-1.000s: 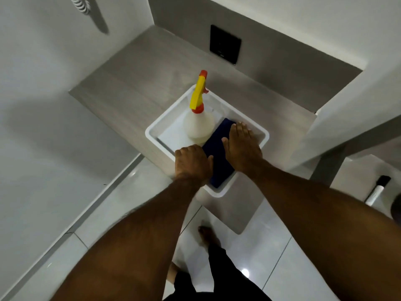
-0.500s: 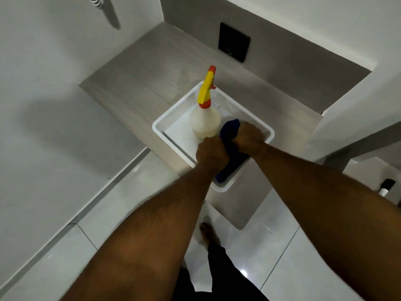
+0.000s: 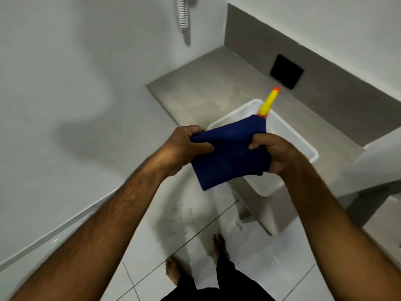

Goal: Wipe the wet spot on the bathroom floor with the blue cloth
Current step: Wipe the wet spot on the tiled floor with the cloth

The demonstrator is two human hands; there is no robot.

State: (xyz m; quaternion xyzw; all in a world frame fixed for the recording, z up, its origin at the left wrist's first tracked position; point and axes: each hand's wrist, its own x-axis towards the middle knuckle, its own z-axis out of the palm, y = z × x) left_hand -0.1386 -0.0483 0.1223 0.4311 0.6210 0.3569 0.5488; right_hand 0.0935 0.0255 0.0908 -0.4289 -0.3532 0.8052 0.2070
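The folded blue cloth is up in the air, held between both hands in front of the white tray. My left hand grips its left edge and my right hand grips its right edge. On the white floor tiles below the cloth, a wet spot shows as a faint ring of thin dark marks, just ahead of my bare feet.
A spray bottle with a yellow and orange head stands in the tray, mostly hidden by the cloth. The tray rests on a grey ledge with a black wall plate behind. A hose hangs on the left wall.
Both hands have lifted the blue cloth out of the tray and drawn it toward me. The view has tilted down and right, so the floor shows.
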